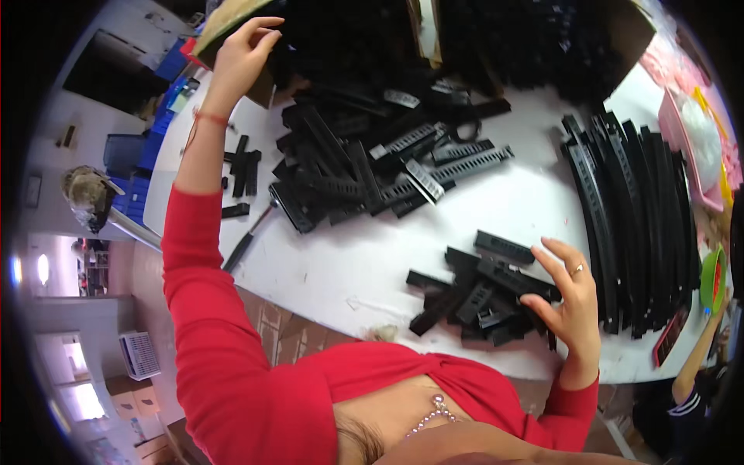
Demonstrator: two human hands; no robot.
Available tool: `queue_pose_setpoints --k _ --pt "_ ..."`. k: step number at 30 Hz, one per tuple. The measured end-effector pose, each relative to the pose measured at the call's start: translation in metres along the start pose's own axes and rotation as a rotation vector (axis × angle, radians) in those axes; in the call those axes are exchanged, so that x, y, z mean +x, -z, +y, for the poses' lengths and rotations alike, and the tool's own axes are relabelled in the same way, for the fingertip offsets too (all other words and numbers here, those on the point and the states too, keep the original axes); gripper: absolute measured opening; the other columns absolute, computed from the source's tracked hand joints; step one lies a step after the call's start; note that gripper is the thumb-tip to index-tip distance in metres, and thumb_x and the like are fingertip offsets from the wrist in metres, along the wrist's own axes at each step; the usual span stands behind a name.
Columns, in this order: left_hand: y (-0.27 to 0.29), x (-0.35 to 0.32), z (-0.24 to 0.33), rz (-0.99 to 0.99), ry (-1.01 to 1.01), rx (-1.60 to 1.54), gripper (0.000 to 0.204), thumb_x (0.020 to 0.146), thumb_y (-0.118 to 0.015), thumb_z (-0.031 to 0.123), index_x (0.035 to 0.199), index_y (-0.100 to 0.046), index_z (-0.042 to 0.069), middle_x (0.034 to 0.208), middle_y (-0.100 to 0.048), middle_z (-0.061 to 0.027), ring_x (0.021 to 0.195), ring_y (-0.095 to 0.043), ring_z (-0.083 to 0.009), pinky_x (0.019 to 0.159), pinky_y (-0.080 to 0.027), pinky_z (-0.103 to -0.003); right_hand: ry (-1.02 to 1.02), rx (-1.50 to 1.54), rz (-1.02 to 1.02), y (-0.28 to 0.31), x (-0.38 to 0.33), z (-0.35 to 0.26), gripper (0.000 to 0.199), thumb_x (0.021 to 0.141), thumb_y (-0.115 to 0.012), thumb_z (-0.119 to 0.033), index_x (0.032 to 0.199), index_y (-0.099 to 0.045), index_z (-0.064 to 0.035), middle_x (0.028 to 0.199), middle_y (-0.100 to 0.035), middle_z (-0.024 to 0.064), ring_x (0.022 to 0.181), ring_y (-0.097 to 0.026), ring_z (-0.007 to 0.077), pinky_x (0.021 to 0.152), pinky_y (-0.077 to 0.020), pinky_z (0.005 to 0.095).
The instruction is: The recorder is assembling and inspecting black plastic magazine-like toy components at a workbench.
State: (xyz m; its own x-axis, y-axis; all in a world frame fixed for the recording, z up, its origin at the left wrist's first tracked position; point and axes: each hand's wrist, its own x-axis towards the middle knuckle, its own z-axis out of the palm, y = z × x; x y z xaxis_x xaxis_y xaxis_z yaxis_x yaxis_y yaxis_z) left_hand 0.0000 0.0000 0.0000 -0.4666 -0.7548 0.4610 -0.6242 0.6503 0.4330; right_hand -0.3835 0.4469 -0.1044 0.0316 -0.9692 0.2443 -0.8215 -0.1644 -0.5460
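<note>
My left hand (242, 56) reaches far up to the edge of a cardboard box (225, 23) filled with black plastic parts; its fingers curl over the box's contents, and I cannot tell whether they grip anything. My right hand (570, 298), wearing a ring, rests with fingers spread on a small heap of short black slotted plastic pieces (477, 298) near the table's front edge. A bigger pile of longer black slotted strips (372, 167) lies in the middle of the white table (333, 263).
A neat row of long black strips (632, 217) lies at the right. Pink trays (686, 128) and a green bowl (713, 279) stand at the far right. A black-handled tool (246, 240) and several small black pieces (244, 170) lie at the left. Another person's arm (697, 356) shows at the lower right.
</note>
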Motion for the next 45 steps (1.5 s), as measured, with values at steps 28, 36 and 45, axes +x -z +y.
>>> queue_pose_setpoints --k 28,36,45 --pt "-0.117 0.091 -0.139 -0.504 -0.168 0.721 0.077 0.085 -0.074 0.020 0.155 -0.044 0.025 0.153 -0.049 -0.0182 0.123 -0.062 -0.0407 0.104 -0.052 -0.047 -0.085 0.061 0.016 -0.006 0.015 0.011 0.066 0.072 -0.086 -0.042 0.125 -0.071 -0.0043 0.125 -0.065 0.0175 0.108 -0.062 0.0351 0.092 -0.0510 0.0424" --pt "-0.107 0.080 -0.034 -0.557 0.136 0.525 0.089 0.085 -0.068 0.064 0.154 -0.045 0.014 0.138 -0.061 -0.0233 0.125 -0.062 -0.0381 0.107 -0.050 -0.043 -0.125 0.048 -0.026 -0.009 0.015 0.010 0.064 0.069 -0.089 -0.031 0.124 -0.071 -0.0041 0.125 -0.065 0.0180 0.109 -0.062 0.0362 0.093 -0.0508 0.0434" --pt "-0.170 0.085 -0.074 -0.591 0.381 0.463 0.116 0.080 -0.066 0.074 0.165 -0.019 0.010 0.142 -0.059 -0.0262 0.111 -0.069 -0.0360 0.091 -0.057 -0.045 -0.085 0.039 0.012 -0.008 0.018 0.006 0.062 0.069 -0.089 -0.030 0.123 -0.072 -0.0056 0.126 -0.066 0.0174 0.110 -0.063 0.0356 0.095 -0.0506 0.0439"
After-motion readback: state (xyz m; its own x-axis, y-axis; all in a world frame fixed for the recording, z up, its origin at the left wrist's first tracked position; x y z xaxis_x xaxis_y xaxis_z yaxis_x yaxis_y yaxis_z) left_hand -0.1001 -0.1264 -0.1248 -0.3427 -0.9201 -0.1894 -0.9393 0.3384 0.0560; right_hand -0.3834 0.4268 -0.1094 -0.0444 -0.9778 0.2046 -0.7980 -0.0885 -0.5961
